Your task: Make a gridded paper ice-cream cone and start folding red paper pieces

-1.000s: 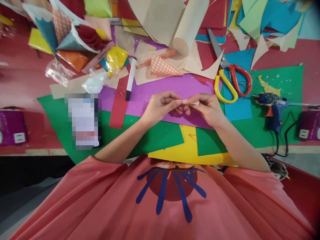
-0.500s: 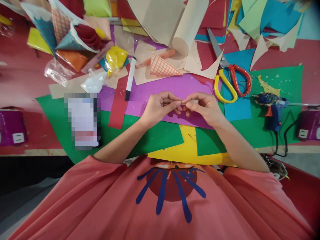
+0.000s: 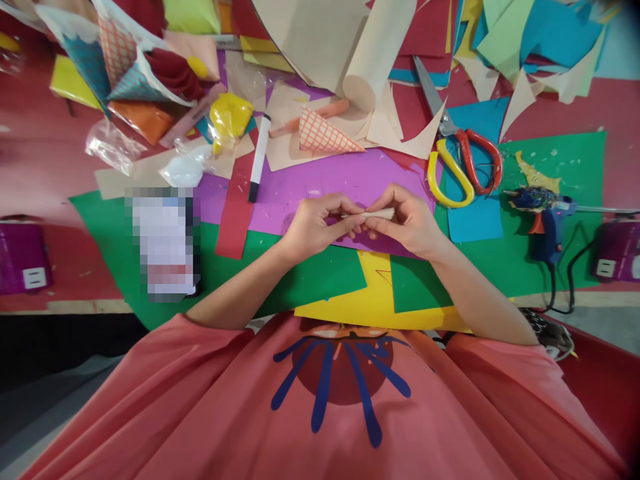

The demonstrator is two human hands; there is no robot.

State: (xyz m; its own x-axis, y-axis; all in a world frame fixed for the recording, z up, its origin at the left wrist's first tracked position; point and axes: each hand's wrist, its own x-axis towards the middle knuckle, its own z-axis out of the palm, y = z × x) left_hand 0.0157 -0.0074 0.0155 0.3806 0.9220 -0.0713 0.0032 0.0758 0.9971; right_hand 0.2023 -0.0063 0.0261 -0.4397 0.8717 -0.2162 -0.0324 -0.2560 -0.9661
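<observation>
Pinching a slim pale piece (image 3: 383, 213) above a purple sheet (image 3: 310, 177)
The left hand (image 3: 315, 223) and right hand (image 3: 413, 220) hold it between thumbs and fingers, near the scissors (image 3: 451, 128).

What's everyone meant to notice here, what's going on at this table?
A person's left hand and right hand pinch a small pale piece between their fingertips, over a purple sheet. Just beyond lies an orange-checked piece. Scissors and a glue gun lie to the right, untouched.
</observation>
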